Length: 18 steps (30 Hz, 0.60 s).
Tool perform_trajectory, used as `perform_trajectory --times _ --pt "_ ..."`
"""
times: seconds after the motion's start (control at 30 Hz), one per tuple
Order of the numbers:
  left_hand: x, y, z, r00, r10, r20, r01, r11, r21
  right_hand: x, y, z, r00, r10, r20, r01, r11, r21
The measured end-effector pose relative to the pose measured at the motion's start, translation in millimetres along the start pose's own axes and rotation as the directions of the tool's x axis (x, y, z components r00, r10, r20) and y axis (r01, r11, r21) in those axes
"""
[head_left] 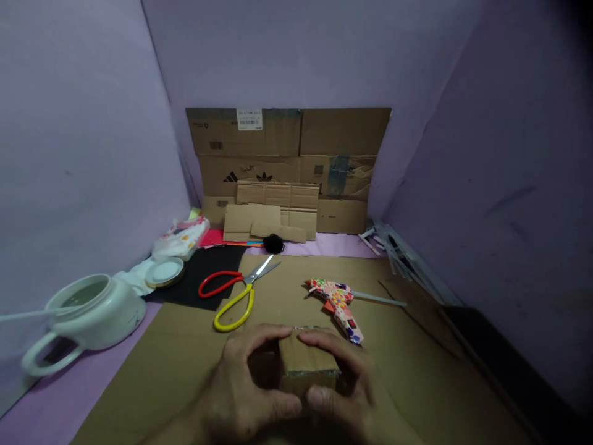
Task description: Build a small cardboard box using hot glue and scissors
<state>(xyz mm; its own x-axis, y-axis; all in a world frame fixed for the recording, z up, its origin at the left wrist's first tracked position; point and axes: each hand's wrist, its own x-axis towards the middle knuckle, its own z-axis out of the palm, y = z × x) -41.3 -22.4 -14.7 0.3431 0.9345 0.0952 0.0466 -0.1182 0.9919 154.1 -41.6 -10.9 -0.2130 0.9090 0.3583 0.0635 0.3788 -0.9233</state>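
A small cardboard box is held between my two hands at the bottom centre. My left hand grips its left side, with the index finger on the top and the thumb at the near face. On the right side my right hand holds it the same way. Beyond my left hand lie scissors with one red and one yellow handle, blades apart. A flower-patterned glue gun rests beyond my right hand, with a clear glue stick in its back.
At left are a white pot, a round lid and black sheets. Cardboard pieces lean at the back, near black yarn. Several glue sticks lie at right. A cardboard sheet covers the work surface.
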Motion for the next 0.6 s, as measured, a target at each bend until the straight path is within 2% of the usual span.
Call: perform_trajectory --times 0.1,0.23,0.3,0.4,0.47,0.53,0.6 --pt "5.0 0.5 -0.3 0.999 -0.04 0.0 0.039 0.997 -0.068 0.7 3.0 -2.2 0.997 0.074 0.004 -0.074 0.997 -0.006" --pt "17.7 11.5 -0.6 0.981 -0.192 0.034 0.191 0.908 -0.373 5.4 5.5 -11.3 0.967 0.21 0.142 -0.218 0.975 0.049" --pt "22.5 17.2 -0.5 0.957 -0.29 0.013 0.264 0.852 -0.453 6.2 6.4 -14.5 0.968 0.199 0.155 -0.198 0.98 -0.018" --pt "25.3 19.8 -1.2 0.911 -0.411 0.018 0.366 0.79 -0.492 4.5 8.0 -14.8 0.981 0.154 0.114 -0.136 0.979 -0.152" --pt "25.1 17.8 -2.2 0.924 -0.382 0.006 0.34 0.816 -0.467 3.4 8.7 -14.8 0.981 0.161 0.104 -0.144 0.977 -0.159" --pt "24.0 14.1 -2.7 0.969 -0.245 -0.037 0.212 0.897 -0.389 4.2 9.4 -17.4 0.985 0.154 0.071 -0.143 0.98 -0.138" --pt "22.3 9.7 -1.4 0.993 -0.102 -0.054 0.08 0.948 -0.309 7.1 10.8 -22.2 0.994 0.112 -0.003 -0.112 0.987 -0.111"
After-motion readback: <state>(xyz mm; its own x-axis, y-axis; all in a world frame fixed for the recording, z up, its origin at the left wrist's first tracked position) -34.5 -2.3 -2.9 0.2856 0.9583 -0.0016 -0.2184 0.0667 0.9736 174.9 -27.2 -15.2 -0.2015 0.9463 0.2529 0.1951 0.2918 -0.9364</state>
